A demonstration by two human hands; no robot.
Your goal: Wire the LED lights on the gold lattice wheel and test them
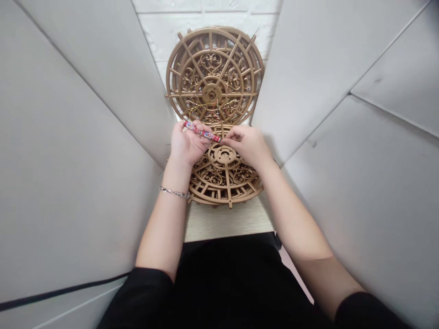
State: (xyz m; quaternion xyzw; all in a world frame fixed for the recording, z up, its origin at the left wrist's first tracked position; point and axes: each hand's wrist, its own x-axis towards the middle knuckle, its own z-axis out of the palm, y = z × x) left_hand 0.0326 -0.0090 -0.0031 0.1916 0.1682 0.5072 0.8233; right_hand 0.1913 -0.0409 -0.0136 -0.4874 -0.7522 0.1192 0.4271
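A slim red stick [202, 131] with white and blue printed lettering lies slantwise across the fingers of my left hand [188, 145]. Its pattern repeats along its length, and whether it is one piece or two end to end I cannot tell. My left palm faces up, the fingers curled around the stick. At the stick's lower right end, my right hand [249, 142] pinches with thumb and forefinger. Both hands are above a lower stack of round gold lattice panels [229, 185]. Thin yellow and red wires [199, 108] run near the left fingertips.
Behind my hands, more round gold scrollwork panels [212, 31] lean against a white brick-patterned wall [164, 27]. Grey-white panels [103, 151] rise close on both sides. A pale wooden surface [229, 221] shows beneath the lower stack.
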